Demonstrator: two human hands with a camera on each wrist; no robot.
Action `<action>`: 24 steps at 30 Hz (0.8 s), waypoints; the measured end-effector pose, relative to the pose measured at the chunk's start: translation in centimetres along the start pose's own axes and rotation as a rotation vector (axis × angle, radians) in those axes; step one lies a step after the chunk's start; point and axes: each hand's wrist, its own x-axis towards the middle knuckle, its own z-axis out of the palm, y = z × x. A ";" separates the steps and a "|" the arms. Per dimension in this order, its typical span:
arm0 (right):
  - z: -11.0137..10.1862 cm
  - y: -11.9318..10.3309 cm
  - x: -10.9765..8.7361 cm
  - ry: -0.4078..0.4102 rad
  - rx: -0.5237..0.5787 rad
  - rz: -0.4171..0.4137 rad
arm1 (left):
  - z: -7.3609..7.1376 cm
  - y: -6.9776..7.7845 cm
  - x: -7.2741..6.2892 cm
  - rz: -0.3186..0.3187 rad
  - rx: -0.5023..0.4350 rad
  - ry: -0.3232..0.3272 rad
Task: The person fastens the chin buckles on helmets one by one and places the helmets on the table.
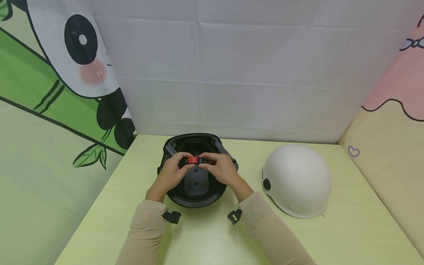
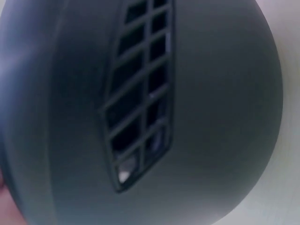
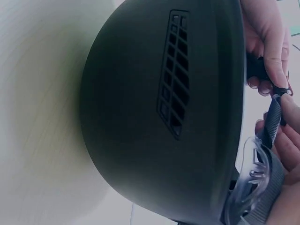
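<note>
A black helmet lies upside down on the table, its dark inside and grey padding facing up. Over the opening, my left hand pinches the red part of the chin-strap buckle between thumb and fingers. From the other side, my right hand pinches the buckle's black end, where the two parts meet. In the right wrist view, a grey strap with a clear plastic piece runs up to the fingers. The helmet's vented shell fills most of the left wrist view.
A white helmet sits dome up on the pale table, to the right of the black one. A white cloth wall stands behind, with printed panels at both sides. Each wrist wears a small black camera mount.
</note>
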 end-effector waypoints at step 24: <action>-0.4 -0.5 -0.4 0.002 -0.077 0.006 | -0.5 0.1 0.1 0.066 0.154 -0.056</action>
